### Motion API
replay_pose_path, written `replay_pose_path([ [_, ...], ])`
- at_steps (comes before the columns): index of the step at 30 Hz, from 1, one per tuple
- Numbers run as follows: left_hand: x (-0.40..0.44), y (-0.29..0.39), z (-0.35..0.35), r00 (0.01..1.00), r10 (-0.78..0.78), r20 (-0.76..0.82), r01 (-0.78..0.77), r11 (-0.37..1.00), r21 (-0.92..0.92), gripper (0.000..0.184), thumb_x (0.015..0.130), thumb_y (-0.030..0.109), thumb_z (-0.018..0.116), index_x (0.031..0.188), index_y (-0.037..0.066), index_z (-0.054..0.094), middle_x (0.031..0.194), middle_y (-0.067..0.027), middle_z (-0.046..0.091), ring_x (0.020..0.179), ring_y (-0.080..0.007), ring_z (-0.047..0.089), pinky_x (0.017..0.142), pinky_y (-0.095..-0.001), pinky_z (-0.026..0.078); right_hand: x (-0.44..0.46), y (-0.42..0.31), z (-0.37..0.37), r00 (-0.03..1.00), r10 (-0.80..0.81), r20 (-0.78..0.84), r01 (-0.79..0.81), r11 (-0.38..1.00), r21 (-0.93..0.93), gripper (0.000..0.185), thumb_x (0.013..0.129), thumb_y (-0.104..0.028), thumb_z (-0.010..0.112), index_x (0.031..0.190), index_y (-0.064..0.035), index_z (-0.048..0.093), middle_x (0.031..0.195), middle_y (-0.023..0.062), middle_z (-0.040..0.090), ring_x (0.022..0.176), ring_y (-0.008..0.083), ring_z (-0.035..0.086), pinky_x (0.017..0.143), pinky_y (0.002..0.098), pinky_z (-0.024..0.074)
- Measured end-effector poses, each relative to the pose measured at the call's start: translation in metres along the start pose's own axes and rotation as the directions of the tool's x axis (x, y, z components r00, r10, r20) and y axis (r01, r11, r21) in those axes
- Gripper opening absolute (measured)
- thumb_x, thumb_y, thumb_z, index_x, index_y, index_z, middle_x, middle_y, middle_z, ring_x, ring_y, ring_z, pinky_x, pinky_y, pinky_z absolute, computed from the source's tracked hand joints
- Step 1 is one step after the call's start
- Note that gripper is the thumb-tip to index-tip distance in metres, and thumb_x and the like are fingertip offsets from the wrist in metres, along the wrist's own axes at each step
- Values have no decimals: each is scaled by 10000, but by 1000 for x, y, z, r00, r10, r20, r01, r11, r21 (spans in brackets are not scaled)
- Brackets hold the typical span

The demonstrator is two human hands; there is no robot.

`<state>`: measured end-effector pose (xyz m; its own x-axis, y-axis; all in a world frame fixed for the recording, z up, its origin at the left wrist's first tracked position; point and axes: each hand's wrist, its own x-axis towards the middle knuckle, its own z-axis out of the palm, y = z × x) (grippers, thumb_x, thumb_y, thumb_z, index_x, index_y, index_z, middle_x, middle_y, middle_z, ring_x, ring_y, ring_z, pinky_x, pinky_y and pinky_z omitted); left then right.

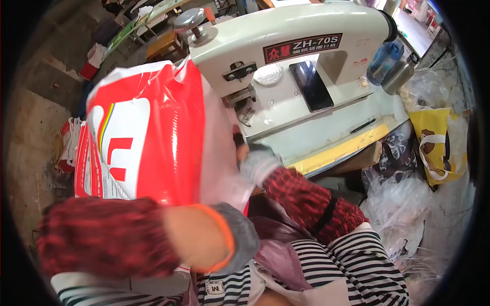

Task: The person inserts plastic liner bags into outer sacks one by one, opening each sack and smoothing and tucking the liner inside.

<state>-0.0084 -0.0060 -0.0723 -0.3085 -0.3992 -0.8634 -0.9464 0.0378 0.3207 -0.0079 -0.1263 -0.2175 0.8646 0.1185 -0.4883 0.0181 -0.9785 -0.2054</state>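
A large red and white printed plastic sack [176,132] stands at the left, against the needle end of a cream industrial sewing machine [229,33]. My right hand [258,162], in a grey glove, pinches the sack's pale edge just below the presser foot [245,115]. Part of its fingers is hidden behind the wrist. My left hand [237,237], gloved in grey with an orange cuff, bends inward in front of my striped clothing at the sack's lower edge. Motion blurs that arm, and the left fingers are out of sight.
A phone [311,85] lies on the machine bed. Along the table's front runs a yellow strip [342,150], with a black pen [363,126] nearby. A blue bottle [384,61] and a metal flask [399,76] stand right. Plastic bags [395,209] and a yellow bag [434,145] crowd the right side.
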Motion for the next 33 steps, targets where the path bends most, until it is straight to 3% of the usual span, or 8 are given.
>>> replay_pose_path([
  [7,111,-12,86,801,-425,-421,10,714,-700,258,894,233,437,943,39,601,927,-159,633,885,-322,589,769,-370,463,39,11,6,912,210,-352,50,795,605,626,823,-168,392,1424,-141,220,915,181,636,822,340,610,700,419,473],
  [9,138,-39,144,178,-631,-755,-283,702,-654,262,907,299,463,886,80,605,820,-143,634,746,-287,605,683,-334,471,40,8,29,908,163,-386,104,804,586,474,867,-202,381,1334,-125,389,881,202,606,801,350,585,691,397,460],
  [12,102,-57,122,30,-966,-256,-961,42,-274,287,905,346,516,893,60,541,757,-70,554,654,-143,526,578,-249,440,2,4,55,791,116,-600,422,607,673,394,854,-162,463,1233,-54,482,1096,270,524,1005,354,537,848,383,448],
  [15,76,-62,83,-279,-950,-141,-888,311,-340,149,822,109,524,954,40,533,934,-88,547,832,-229,552,779,-356,482,-17,2,126,635,-190,-749,667,623,408,368,853,-179,576,1199,-64,525,1216,191,503,1126,273,484,956,358,385],
  [18,72,-54,94,132,-667,-733,644,620,-448,216,831,178,541,1015,66,542,1060,-101,514,990,-247,508,909,-429,429,-62,-17,101,913,-131,-386,401,110,910,328,844,-161,588,1140,-25,552,1027,160,602,983,203,563,879,321,434],
  [25,62,-40,123,557,-785,-271,692,619,-371,495,680,255,602,1112,23,536,1111,-148,511,1066,-358,478,913,-538,367,-63,-11,112,973,-24,-230,230,0,973,317,820,-171,629,1066,22,573,957,123,638,883,173,589,808,296,461],
  [29,59,-35,124,54,-567,-822,422,759,-496,423,780,283,508,1114,25,537,1174,-184,512,1101,-318,499,950,-515,349,-66,-9,112,887,-76,-456,462,134,877,341,804,-169,649,1087,5,573,952,114,641,858,171,592,772,302,467],
  [33,72,-40,121,648,-697,-308,507,696,-508,520,772,390,552,1112,-2,535,1060,-195,557,1027,-346,538,865,-473,418,-82,-14,83,940,-163,-301,324,137,936,366,819,-134,617,1151,6,549,1049,98,626,951,160,573,861,312,449],
])
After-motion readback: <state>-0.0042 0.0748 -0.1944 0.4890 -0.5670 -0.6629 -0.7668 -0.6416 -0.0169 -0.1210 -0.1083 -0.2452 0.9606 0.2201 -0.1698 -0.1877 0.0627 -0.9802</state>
